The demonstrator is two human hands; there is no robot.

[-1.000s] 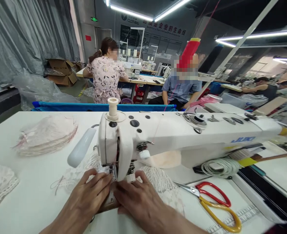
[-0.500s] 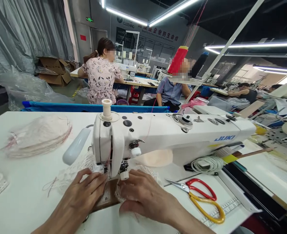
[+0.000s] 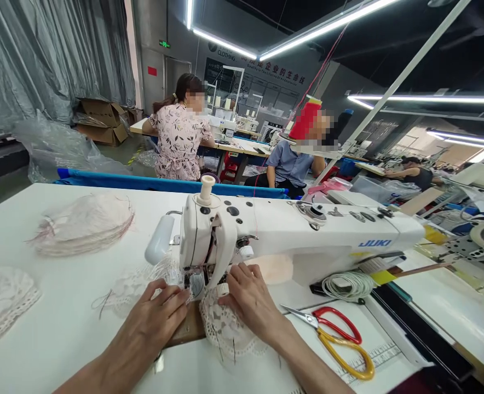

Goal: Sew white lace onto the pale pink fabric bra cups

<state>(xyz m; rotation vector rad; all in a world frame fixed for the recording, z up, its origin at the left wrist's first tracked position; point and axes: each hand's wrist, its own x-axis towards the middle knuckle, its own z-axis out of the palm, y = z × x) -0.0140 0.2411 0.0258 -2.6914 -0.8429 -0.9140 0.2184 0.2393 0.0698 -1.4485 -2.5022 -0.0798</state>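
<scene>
White lace fabric [image 3: 221, 331] lies under the head of a white sewing machine [image 3: 307, 232], its scalloped edge and dark thread ends hanging toward me. My left hand [image 3: 160, 312] is closed at the lace left of the needle area, fingers together and bent. On the right, my right hand [image 3: 252, 301] has its fingers curled on the lace beside the presser foot, close to a white knob [image 3: 223, 290]. More lace [image 3: 129, 287] trails over the table beyond my left hand, with loose threads. The needle tip is hidden.
Scissors [image 3: 324, 334] with red and yellow handles lie right of my right arm. A coiled pale cord [image 3: 349, 286] sits by the machine. Stacked cream fabric cups [image 3: 84, 224] and a lace piece [image 3: 4, 301] rest at left. Co-workers sit beyond the blue cloth [image 3: 172, 183].
My right hand has shifted up and to the right, uncovering the lace in front of the machine. My left hand stays near the needle area. The whole view has shifted slightly.
</scene>
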